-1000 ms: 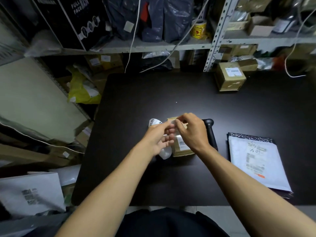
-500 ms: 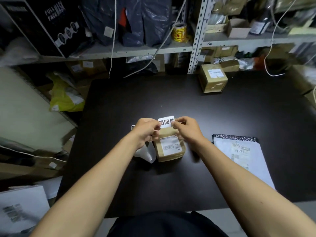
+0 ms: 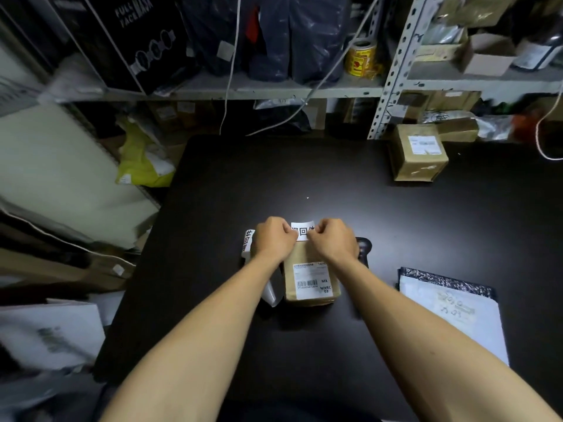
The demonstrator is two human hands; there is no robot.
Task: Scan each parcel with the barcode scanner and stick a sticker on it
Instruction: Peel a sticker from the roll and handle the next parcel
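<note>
A small brown parcel (image 3: 310, 278) with a white barcode label lies in the middle of the black table (image 3: 365, 208). Above its far edge, my left hand (image 3: 274, 239) and my right hand (image 3: 333, 240) each pinch one end of a white sticker (image 3: 302, 231) with black characters. A roll of the same stickers (image 3: 248, 243) lies left of my left hand, its backing strip trailing toward me. The black barcode scanner (image 3: 363, 249) lies on the table behind my right wrist, mostly hidden.
A white mailer bag (image 3: 451, 315) with a black top edge lies at the right front. Another brown box (image 3: 419, 153) stands at the table's far right. Metal shelves with bags, boxes and a yellow tape roll (image 3: 361, 57) line the back. Boxes and bags crowd the floor left.
The sticker has come off the roll and is now stretched between both hands over the parcel's far edge. The camera has shifted, so the parcel's label faces me.
</note>
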